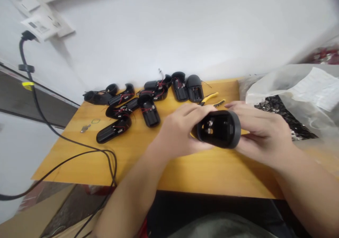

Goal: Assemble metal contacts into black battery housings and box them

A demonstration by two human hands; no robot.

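Note:
Above the front of the table I see a black plastic housing (219,128), its hollow side turned up toward me, with small metal contacts inside near its left end. My left hand (182,128) is closed round the left end of the housing. At the other end, my right hand (265,135) has its fingers against the thick rounded rim; part of them is hidden behind it. Just beyond my hands lie pliers (212,98) with yellow handles, partly covered by my left hand. Several similar black housings (149,112) with thin red wires are spread behind and to the left.
The wooden table (137,174) stands against a white wall. A clear plastic bag (280,86) of small dark metal parts sits at the right. A black cable (87,147) runs from the wall socket (39,24) across the table's left side. Small keys (85,128) lie at the left.

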